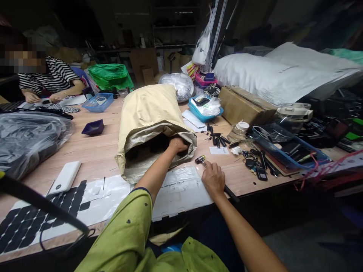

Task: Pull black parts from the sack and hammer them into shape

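A large cream paper sack [150, 109] lies on the table with its woven-lined mouth facing me. My left hand [178, 144] reaches into the right side of that mouth. Its fingers are hidden in the shadow, so whether they hold anything does not show. To the right of the sack, my right hand [213, 179] is closed around a small hammer [231, 193] and rests low over the table's front edge. The hammer's metal head has a yellow end and points toward the sack. Beneath my arms lies a flat white sheet [181, 194]. The inside of the sack is too dark to make out.
Black small parts [218, 139] lie right of the sack, near a lidded jar [238, 131] and a blue tray [289, 147]. On the left are a purple dish [93, 127], a white power bank [65, 176] and a plastic-wrapped bundle [31, 139]. A co-worker in stripes [56, 77] sits far left.
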Demonstrator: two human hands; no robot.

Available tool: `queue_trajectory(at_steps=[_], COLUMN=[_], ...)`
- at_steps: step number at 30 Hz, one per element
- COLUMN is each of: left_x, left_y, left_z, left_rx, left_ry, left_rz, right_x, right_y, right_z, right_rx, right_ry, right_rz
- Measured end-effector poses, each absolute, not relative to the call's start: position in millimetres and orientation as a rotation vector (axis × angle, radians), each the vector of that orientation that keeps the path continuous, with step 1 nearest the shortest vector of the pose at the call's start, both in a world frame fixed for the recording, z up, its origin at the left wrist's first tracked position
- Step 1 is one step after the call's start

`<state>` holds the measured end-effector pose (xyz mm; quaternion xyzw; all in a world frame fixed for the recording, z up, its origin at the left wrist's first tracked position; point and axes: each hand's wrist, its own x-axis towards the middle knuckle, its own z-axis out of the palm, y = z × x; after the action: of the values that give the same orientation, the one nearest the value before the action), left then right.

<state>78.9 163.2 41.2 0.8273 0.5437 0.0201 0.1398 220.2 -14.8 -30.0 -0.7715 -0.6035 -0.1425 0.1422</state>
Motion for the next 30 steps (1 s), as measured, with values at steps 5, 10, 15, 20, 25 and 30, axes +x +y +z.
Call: queue_trajectory(at_steps=[5, 10, 15, 20, 25, 30], left_x=[64.5, 38.3, 13.7, -4.2, -15.1, -15.5], left_y=[147.1, 127.1, 106.2, 91.0, 79.1, 52.3], left_z=[41.8, 38.7, 32.4, 14.0, 5.3, 20.5], left_rx=[2.492, 2.538, 2.488, 2.351, 2.337, 2.243], left_ry=[1.583, 1.647, 1.645, 1.64, 1.595, 1.719], left_rz=[-0.022, -0.014, 0.039, 0.168, 0.486, 0.858], right_x=[220.3, 220.9, 221.4, 222.3, 223.0, 223.5], right_y=[-14.0, -11.7, -8.8, -7.6, -8.7, -10.1], right_z=[-29.2, -30.0, -31.4, -31.9, -29.1, -24.6], right_rx=[-2.231, -2.219, -2.22, -2.221, -2.252, -2.289], right_ry=[-1.732, -1.741, -1.729, -1.731, -1.73, -1.745], right_rz=[-0.393, -0.392, -0.385, -0.389, -0.376, -0.362])
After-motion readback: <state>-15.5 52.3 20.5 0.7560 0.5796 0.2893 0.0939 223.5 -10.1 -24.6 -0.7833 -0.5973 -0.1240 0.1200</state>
